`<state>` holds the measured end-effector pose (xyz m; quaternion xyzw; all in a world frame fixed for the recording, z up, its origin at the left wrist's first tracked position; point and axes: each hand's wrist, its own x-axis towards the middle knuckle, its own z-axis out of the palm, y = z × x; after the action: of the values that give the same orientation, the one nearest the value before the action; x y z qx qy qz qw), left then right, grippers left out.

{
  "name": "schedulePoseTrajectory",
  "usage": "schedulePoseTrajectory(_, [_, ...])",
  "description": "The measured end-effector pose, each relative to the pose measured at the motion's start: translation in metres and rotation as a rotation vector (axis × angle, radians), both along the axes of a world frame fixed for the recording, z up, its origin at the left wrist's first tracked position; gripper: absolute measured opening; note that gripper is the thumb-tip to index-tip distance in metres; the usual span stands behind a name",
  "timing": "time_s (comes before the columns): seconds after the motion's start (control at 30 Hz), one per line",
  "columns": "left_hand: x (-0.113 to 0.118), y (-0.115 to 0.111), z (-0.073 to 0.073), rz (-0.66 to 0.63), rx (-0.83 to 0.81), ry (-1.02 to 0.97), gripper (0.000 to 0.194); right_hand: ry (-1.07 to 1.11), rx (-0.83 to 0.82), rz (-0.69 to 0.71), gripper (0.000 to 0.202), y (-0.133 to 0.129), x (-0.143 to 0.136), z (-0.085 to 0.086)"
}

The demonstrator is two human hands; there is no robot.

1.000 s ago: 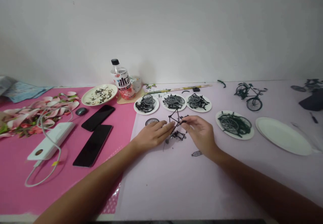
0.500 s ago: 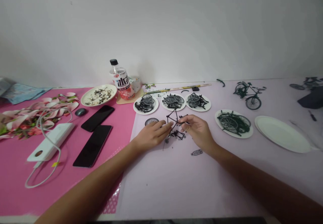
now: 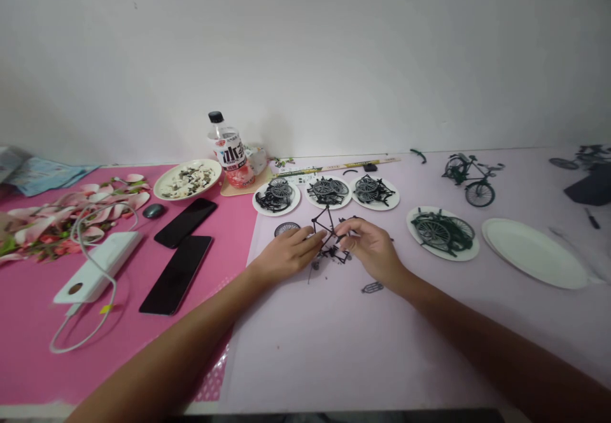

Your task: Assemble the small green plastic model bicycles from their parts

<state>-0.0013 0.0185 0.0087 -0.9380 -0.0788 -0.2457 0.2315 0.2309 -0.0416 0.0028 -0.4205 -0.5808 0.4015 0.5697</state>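
A thin black model bicycle frame (image 3: 323, 217) stands raised between my hands. My left hand (image 3: 289, 254) is closed on its left side, the fingertips pressed to the tubing. My right hand (image 3: 372, 245) pinches at the frame's right side; any small part between thumb and forefinger is too hidden to make out. Beneath them, small black bicycle parts (image 3: 340, 256) lie on the pale sheet. A spoked wheel (image 3: 286, 228) rests just beyond my left hand. Nearer me, a small dark rack-like piece (image 3: 372, 287) lies below my right hand.
Behind my hands, several white plates hold black parts, among them the middle plate (image 3: 329, 205). To the right are a plate of green parts (image 3: 443, 235), an assembled model bicycle (image 3: 472, 178) and a bare plate (image 3: 534, 254). Left are a bottle (image 3: 231, 156), phones (image 3: 176, 277) and a power bank (image 3: 98, 267).
My right hand has shifted slightly left, closer to the frame. The frame's top has tipped a little to the left. My left hand has stayed nearly still.
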Motion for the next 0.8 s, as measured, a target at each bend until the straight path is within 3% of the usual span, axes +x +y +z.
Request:
schedulePoseTrajectory(0.43, [0.0020, -0.0009, 0.0037, 0.009, -0.050, 0.071, 0.019, -0.094, 0.034, -0.064, 0.028, -0.0008, 0.0007, 0.0028])
schedulePoseTrajectory(0.8, [0.0020, -0.0003, 0.0005, -0.007, -0.049, 0.067, 0.017, -0.031, -0.072, -0.020, 0.035, 0.0006, 0.0009, -0.0011])
